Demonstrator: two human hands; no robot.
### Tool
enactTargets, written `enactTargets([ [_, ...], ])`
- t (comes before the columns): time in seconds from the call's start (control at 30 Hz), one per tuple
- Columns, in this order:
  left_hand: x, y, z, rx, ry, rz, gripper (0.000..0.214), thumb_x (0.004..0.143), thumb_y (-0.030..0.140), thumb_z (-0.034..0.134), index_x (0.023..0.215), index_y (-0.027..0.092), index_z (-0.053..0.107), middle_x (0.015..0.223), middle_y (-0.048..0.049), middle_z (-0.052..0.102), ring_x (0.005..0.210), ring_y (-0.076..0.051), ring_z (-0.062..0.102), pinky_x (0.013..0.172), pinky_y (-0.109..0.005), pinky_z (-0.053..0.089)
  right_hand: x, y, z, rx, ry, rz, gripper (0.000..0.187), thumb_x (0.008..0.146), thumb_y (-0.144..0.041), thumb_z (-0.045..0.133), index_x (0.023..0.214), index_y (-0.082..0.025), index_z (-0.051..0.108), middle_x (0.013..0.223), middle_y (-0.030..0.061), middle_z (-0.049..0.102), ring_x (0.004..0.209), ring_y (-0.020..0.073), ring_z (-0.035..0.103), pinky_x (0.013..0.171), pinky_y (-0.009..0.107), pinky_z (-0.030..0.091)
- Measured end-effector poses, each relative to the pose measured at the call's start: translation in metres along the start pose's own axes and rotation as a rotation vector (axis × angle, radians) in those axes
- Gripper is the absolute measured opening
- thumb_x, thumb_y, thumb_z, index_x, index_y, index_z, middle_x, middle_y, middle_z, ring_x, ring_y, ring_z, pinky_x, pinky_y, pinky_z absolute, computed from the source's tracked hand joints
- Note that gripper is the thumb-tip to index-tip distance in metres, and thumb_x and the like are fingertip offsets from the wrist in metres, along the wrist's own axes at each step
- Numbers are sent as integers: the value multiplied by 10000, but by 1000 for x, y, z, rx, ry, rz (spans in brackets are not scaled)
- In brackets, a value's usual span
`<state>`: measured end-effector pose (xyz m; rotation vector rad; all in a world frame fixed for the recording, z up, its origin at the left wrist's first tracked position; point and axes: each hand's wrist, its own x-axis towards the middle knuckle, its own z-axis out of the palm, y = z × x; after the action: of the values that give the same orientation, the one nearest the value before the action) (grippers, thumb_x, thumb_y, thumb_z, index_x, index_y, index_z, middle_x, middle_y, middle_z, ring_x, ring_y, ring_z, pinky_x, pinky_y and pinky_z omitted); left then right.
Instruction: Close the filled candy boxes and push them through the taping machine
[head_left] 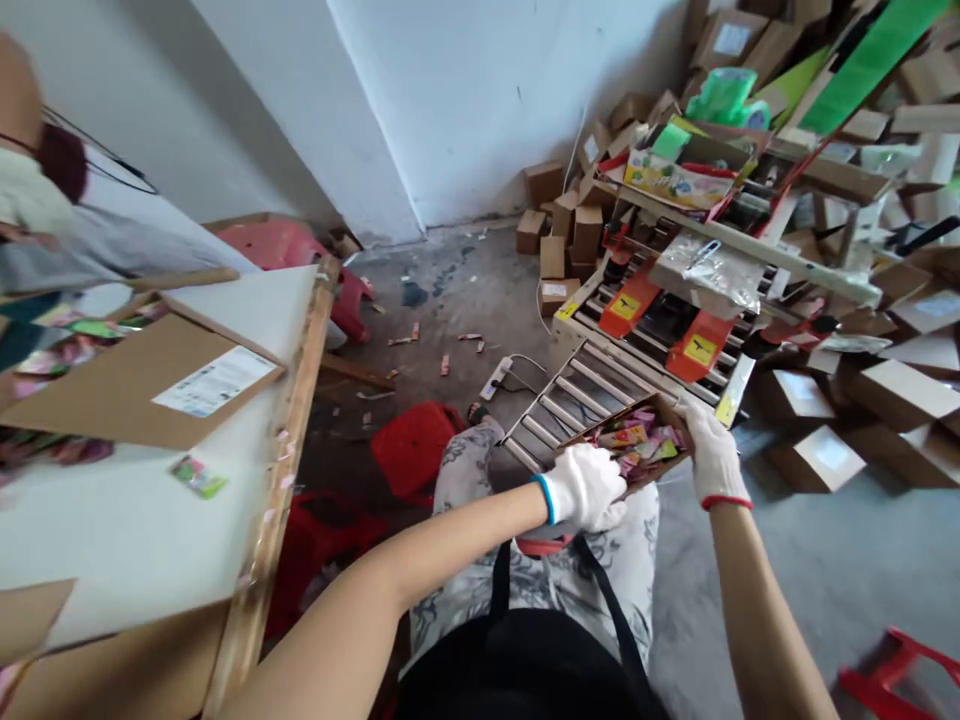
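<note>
I hold an open cardboard box [651, 408] full of small colourful packets [637, 440] over my lap. My left hand [586, 487], in a white glove with a blue cuff, grips the box's near left side. In a white glove with a red cuff, my right hand [712, 455] is closed on its right edge. The box rests at the near end of a roller conveyor [570, 395] of a carton sealing machine [675, 320].
A white table [150, 510] with a flat cardboard sheet [142, 380] stands at left, another person [30, 200] behind it. Red plastic stools [412, 445] sit on the floor. Several cardboard boxes [825, 455] are piled at right and along the wall.
</note>
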<state>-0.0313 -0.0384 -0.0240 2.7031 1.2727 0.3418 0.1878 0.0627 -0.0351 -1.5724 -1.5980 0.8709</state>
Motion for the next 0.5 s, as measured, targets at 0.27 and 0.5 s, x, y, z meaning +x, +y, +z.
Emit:
enactTargets([
  [0.27,3,-11,27,-306,66,-201,406,955,450,528,1261,207,636,1195,-88,700,1031,-244,698,888,-369,580,-1,-35,16,-685,-260,-411,443,1028,-453,441,897,-182,766,902,104,696,877,218,639,820,326,465],
  [0.5,-19,-12,39,-117,421,-558,593,877,397,698,1416,210,536,1455,-178,561,1437,-376,451,1205,-593,357,23,-51,72,-1126,-126,-237,372,999,-333,416,969,-115,716,960,182,674,904,313,642,766,391,447],
])
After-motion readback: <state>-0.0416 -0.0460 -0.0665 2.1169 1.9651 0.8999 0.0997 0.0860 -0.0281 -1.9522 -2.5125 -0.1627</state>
